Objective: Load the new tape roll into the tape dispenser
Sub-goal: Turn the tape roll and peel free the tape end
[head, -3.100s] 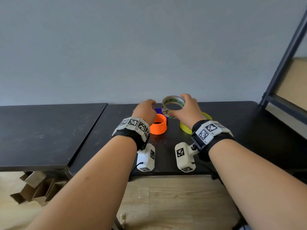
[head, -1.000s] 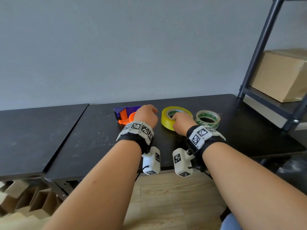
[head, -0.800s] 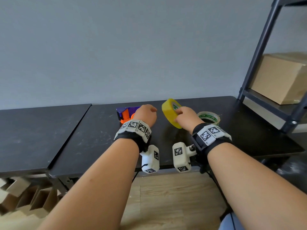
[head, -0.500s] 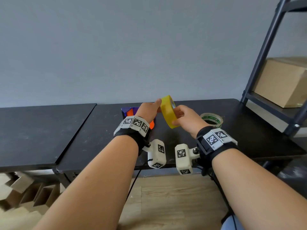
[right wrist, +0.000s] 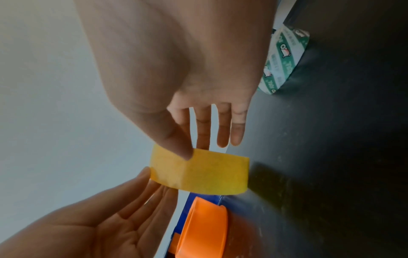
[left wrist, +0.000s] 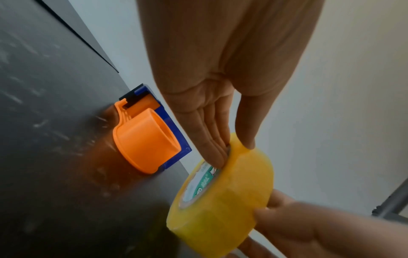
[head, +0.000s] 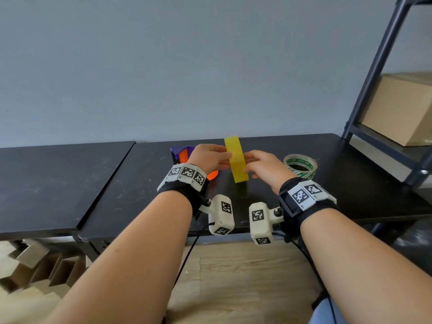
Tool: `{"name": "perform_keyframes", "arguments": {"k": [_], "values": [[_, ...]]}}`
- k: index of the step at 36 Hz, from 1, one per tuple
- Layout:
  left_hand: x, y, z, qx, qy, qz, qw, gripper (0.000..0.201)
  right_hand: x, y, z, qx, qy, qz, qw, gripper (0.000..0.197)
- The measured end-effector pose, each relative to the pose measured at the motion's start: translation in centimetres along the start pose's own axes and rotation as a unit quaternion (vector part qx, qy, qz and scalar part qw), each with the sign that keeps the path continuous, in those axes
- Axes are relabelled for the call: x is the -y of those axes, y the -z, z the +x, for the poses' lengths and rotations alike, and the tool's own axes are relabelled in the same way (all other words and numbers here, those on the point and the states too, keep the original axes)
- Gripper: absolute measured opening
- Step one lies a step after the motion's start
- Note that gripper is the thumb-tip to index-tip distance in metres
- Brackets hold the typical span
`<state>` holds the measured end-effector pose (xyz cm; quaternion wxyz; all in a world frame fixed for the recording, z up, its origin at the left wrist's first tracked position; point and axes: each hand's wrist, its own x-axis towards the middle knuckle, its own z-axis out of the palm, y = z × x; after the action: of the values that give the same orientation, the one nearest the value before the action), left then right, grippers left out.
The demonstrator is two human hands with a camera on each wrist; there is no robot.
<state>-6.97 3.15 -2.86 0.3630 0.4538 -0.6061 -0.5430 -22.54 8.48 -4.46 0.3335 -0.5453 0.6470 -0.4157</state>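
The yellow tape roll stands on edge in the air just above the black bench, held between both hands. The left hand pinches its near rim: the fingers, pressed together and straight, reach into the core while the thumb lies on the outer face. The right hand holds the other side, its thumb on the yellow band and its fingers slightly spread behind the roll. The tape dispenser, orange hub on a blue frame, lies on the bench just beside the left hand, not touching the roll. A green-printed tape roll lies flat to the right, near the right hand. A cardboard box sits on a metal shelf at the far right.
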Motion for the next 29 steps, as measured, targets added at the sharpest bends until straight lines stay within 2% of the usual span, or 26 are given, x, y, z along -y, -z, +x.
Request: {"name": "perform_keyframes", "arguments": {"k": [4,11,19,23,25,29], "values": [[0.3,-0.8,0.5,-0.005,-0.024,-0.004,1.000,0.040,0.8,0.0,0.4,-0.017,-0.028,0.033,0.999,0.019],[0.9,-1.7,1.4,-0.017,-0.047,0.026,0.998,0.033,0.8,0.0,0.7,-0.035,-0.043,0.047,0.997,0.012],[1.1,-1.2,2.1,-0.042,-0.057,0.009,0.997,0.013,0.1,-0.5,-0.2,-0.013,-0.026,0.044,0.999,0.029],[0.9,-1.1,2.3,-0.047,-0.060,0.012,0.997,0.019,0.8,-0.5,0.1,-0.045,-0.047,0.066,0.996,0.021],[0.8,-0.8,2.2,-0.034,-0.055,0.012,0.998,0.027,1.0,-0.5,0.4,-0.056,-0.062,0.082,0.993,0.025],[0.9,-0.7,1.9,-0.001,-0.044,0.023,0.999,0.037,1.4,-0.4,0.4,-0.064,-0.078,0.096,0.990,0.016]]}}
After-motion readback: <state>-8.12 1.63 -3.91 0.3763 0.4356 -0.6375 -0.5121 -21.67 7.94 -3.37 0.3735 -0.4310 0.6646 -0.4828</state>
